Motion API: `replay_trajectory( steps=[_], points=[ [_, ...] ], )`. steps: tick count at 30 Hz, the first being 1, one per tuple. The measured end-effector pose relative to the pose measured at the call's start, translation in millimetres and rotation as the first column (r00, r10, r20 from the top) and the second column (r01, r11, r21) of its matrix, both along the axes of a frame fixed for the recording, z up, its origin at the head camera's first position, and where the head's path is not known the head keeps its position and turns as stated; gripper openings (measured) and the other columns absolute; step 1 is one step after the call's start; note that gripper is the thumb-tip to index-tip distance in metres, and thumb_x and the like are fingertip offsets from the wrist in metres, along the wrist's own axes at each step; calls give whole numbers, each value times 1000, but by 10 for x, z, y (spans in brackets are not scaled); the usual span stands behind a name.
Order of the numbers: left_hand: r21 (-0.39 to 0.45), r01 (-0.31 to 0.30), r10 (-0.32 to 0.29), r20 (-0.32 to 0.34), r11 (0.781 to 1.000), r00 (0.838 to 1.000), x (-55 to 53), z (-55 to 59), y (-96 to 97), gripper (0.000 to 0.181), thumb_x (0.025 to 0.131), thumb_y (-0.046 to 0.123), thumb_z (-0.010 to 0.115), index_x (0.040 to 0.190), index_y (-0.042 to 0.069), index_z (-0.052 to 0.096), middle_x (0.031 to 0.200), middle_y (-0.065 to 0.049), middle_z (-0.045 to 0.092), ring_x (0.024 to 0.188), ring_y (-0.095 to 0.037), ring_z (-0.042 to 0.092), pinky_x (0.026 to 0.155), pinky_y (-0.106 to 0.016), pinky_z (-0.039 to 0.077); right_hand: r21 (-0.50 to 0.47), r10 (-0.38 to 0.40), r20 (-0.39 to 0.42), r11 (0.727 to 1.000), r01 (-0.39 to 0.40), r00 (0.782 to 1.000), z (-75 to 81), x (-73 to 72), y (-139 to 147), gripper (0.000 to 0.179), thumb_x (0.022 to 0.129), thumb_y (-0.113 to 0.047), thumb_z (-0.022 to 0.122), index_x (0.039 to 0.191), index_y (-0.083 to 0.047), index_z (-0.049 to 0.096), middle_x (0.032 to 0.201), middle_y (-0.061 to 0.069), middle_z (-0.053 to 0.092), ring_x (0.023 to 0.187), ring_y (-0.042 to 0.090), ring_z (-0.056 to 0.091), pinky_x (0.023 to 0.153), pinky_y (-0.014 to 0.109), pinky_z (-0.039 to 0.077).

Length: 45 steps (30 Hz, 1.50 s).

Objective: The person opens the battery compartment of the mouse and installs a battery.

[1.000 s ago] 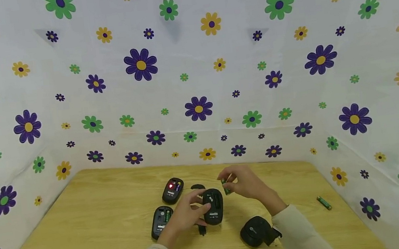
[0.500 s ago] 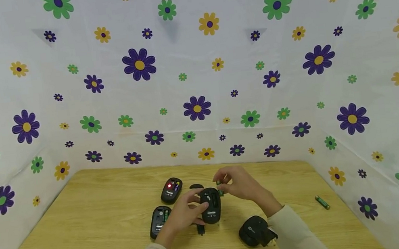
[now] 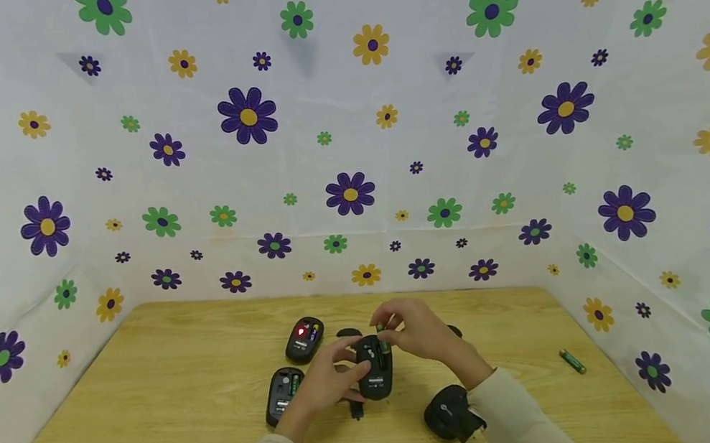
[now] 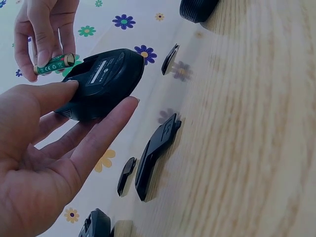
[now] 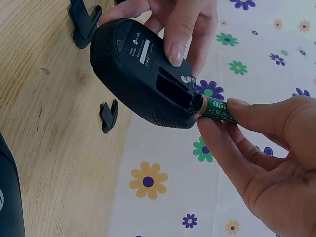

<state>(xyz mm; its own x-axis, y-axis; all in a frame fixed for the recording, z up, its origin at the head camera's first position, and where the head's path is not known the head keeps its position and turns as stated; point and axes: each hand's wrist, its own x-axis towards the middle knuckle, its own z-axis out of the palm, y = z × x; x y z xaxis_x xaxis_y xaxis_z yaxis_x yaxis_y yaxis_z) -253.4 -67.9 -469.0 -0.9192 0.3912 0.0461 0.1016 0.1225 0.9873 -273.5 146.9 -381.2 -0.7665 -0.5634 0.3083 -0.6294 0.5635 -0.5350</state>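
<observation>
My left hand (image 3: pixel 328 382) grips a black computer mouse (image 3: pixel 377 385) with its underside up, thumb on top and fingers beneath. In the right wrist view the mouse's battery slot (image 5: pixel 174 92) is uncovered and has nothing in it. A green battery (image 5: pixel 220 110) is pinched between thumb and fingers of my right hand (image 3: pixel 420 331). One end of the battery is right at the slot's edge, and in the left wrist view the battery (image 4: pixel 55 64) stands just off the mouse's end. The mouse is held above the wooden table (image 3: pixel 174 414).
Left of my hands lie two upturned mice: one with a red light (image 3: pixel 299 348), one with a green battery inside (image 3: pixel 278 404). Another mouse (image 3: pixel 440 411) sits near my right sleeve. Black covers (image 4: pixel 154 157) lie beneath the held mouse. A loose battery (image 3: pixel 572 361) lies far right.
My right hand has moved left with the battery, from beside the mouse to the far end of its slot. The left hand keeps its grip on the mouse, nearly still.
</observation>
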Motion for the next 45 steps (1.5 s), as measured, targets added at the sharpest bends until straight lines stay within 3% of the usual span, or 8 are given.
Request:
replay_trajectory(
  steps=[12,45],
  points=[
    [-22,2,-2,-19,1000,1000,-19,-16,-17,57,101,18,68,153,7,46,126,-25,60,94,-24,75,67,-41,67,21,-13,-32,1000,14,999,-23,4,-48,12,90,0,76,102,-3,75,96,11,75,82,21,72,65,16,55],
    [-11,-17,16,-15,1000,1000,-19,-2,-45,55,101,19,68,151,8,48,127,-25,59,97,-25,74,68,-41,67,46,-23,-9,999,23,1000,-114,-10,-73,6,90,-2,77,96,-4,77,92,8,77,78,12,69,66,16,56]
  ],
)
